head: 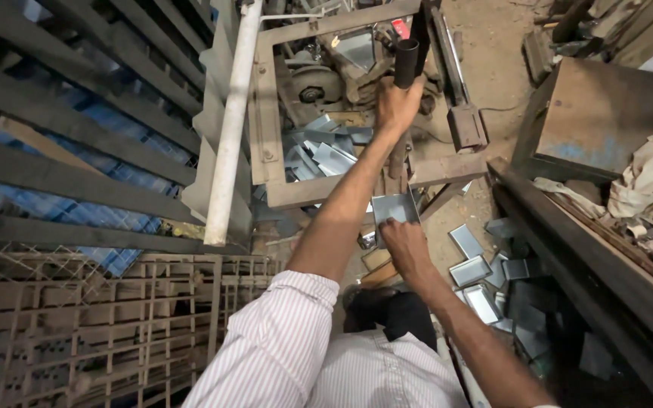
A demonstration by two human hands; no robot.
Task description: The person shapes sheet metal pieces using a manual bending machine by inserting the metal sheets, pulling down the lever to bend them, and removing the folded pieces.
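My left hand is stretched forward and wrapped around the black-capped lever handle of a rusty metal press. My right hand is closer to me and grips the near edge of a small folded grey sheet-metal tray, which it holds at the front edge of the press frame. Inside the frame lie several cut grey metal pieces.
A white pipe leans along the left of the press. Dark slatted bars and a rusty grille fill the left. Several finished metal trays lie on the dirt floor at right, beside a long bench and a rusty box.
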